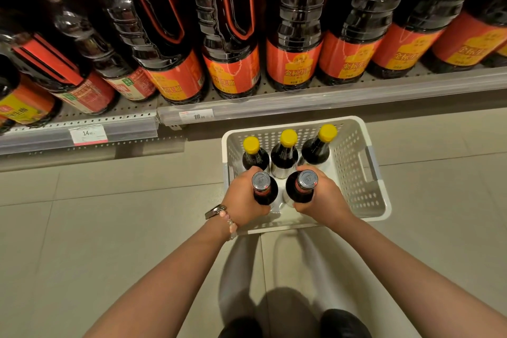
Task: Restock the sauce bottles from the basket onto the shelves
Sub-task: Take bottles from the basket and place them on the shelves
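White basket (354, 151) — left hand (241, 197) and right hand (322, 195) each grip a silver-capped bottle

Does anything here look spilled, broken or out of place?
Nothing stands out. The white basket sits flat on the floor with three yellow-capped bottles upright in a row. The left hand and right hand each grip a silver-capped bottle, both upright. Shelf bottles stand in order; no spill is visible.
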`<state>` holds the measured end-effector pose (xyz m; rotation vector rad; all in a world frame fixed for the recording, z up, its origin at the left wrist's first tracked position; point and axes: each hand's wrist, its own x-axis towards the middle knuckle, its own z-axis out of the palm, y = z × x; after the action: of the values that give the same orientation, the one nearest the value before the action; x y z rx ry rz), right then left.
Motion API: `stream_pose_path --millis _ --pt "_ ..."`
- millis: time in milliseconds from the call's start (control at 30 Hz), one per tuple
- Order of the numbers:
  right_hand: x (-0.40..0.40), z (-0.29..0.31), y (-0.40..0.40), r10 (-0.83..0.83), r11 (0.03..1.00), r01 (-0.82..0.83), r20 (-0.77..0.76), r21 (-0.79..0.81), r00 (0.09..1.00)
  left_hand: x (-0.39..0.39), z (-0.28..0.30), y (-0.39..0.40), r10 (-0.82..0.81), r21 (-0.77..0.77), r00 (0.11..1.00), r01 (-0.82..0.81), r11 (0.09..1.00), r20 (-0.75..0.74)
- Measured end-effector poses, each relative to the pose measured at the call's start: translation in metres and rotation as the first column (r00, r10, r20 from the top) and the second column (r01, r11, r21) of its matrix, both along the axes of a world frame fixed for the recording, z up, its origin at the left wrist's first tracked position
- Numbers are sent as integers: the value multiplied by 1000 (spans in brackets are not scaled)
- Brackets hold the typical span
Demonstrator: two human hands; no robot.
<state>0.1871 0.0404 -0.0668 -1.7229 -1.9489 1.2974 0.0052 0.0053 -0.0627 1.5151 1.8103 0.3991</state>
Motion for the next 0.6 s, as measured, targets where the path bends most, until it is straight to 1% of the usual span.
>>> stream_pose_path --millis 233,333,400,500,600 --pt "0 2 -1 -26 1000 26 -21 -13 999 0 6 -4 30 34 998 -32 999 56" --pt "1 4 -5 -31 999 31 -26 11 999 1 15 -5 73 53 992 -79 996 106" --pt "3 7 -7 -46 999 47 -46 18 998 0 22 -5 70 66 989 -79 995 131" --pt "6 19 -8 -62 997 64 -49 43 997 1 34 -5 47 73 988 -58 996 146" --pt "5 43 -7 -79 994 84 -76 67 994 2 45 -8 59 88 986 -74 993 159"
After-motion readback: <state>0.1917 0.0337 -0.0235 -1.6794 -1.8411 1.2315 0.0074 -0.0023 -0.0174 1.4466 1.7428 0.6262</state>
